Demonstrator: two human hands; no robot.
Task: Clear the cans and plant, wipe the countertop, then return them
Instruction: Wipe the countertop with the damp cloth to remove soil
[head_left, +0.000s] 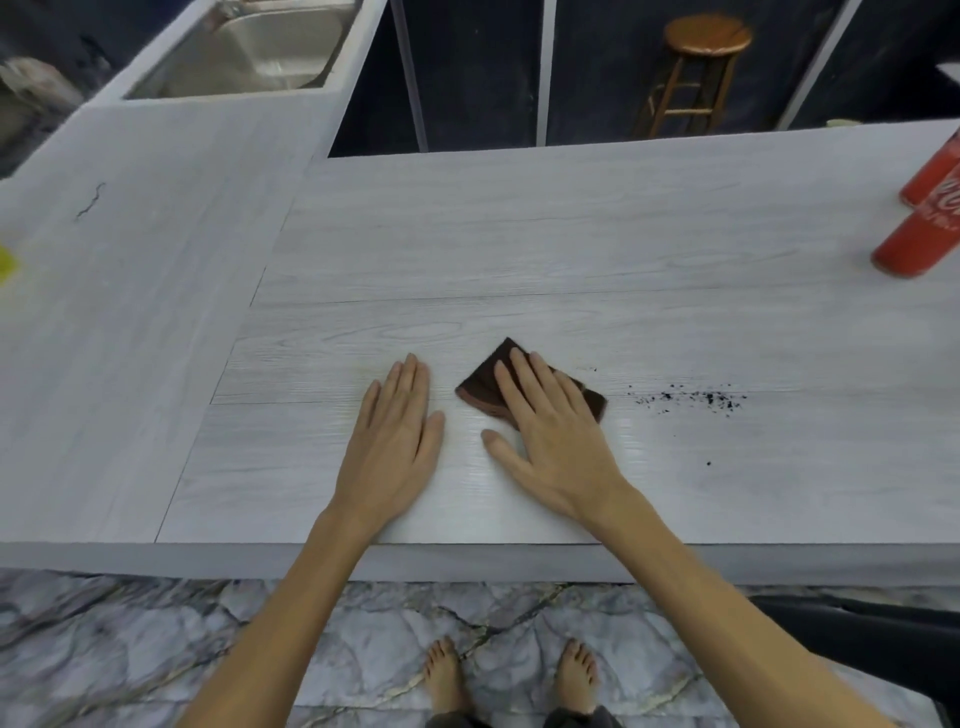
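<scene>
The table (519, 234) is an L-shaped surface in pale grey wood-grain finish. One leg runs across the view in front of the person; the other extends away on the left toward a metal sink (249, 47) set into its far end. The floor (130, 649) below the near edge is grey marble-pattern tile, and the person's bare feet stand on it.

A round-seated wooden stool (696, 73) stands beyond the far edge of the table, against a dark background.

Two red cans (919, 228) stand at the far right of the table, touching or nearly touching each other and partly cut off by the frame edge. They are well apart from both hands. The plant is out of frame.

The left hand (395, 441) lies flat on the table, palm down, fingers straight and together, holding nothing. The right hand (550, 431) is also flat, with its straight fingers pressing on a dark brown folded cloth (488, 387); the thumb is spread out onto the bare table.

The cloth lies just right of the left hand, not touching it.

A scatter of dark crumbs (691, 400) lies on the table just to the right of the cloth. One separate speck lies nearer the table edge.
</scene>
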